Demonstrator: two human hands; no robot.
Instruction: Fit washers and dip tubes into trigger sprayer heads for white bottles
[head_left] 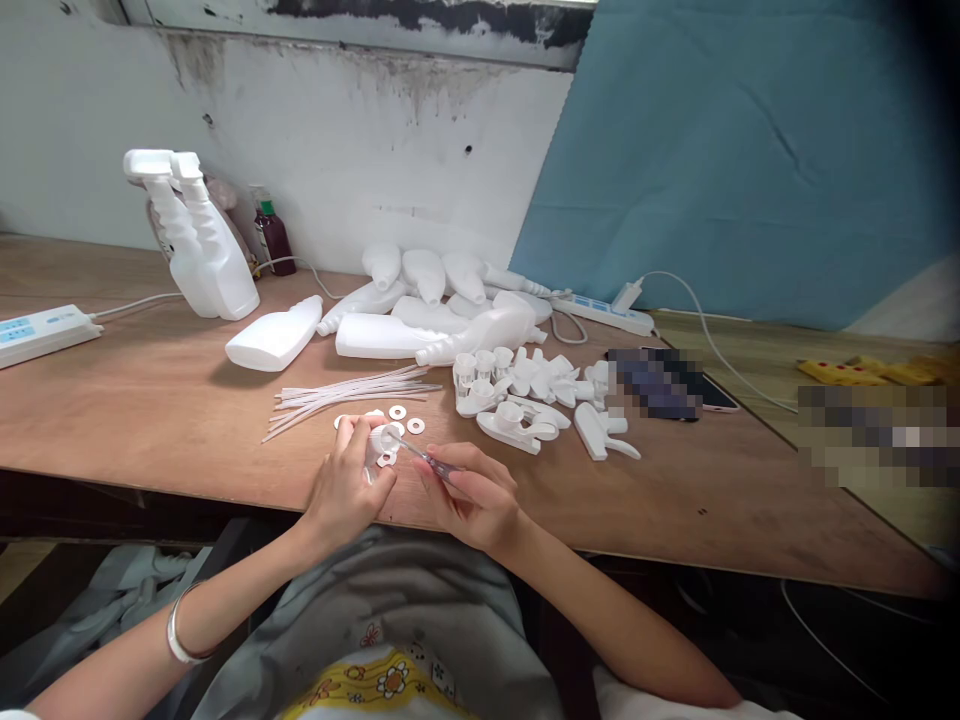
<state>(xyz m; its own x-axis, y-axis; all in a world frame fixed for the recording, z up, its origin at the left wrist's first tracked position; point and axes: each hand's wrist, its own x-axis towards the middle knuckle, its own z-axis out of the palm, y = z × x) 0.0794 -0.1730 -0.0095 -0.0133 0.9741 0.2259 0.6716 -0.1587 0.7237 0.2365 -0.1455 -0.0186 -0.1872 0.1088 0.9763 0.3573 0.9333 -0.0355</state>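
My left hand (346, 478) is closed around a white trigger sprayer head (383, 440), whose round open collar faces to the right. Between the fingers of my right hand (476, 497) is a slim metal tool (431, 460); its exact kind I cannot make out. The tool's thin tip reaches the collar's opening. White ring washers (415, 426) lie just beyond my hands. A bundle of thin white tubes (337, 396) is spread behind them. More sprayer heads (517, 425) are heaped to the right.
White bottles (382, 336) are piled at the back. Two bottles with sprayers (202, 245) stand at the left, near a dark bottle (275, 238). Power strips (45, 335) with cables lie on the wooden table (150, 420). A phone (712, 390) is at the right edge.
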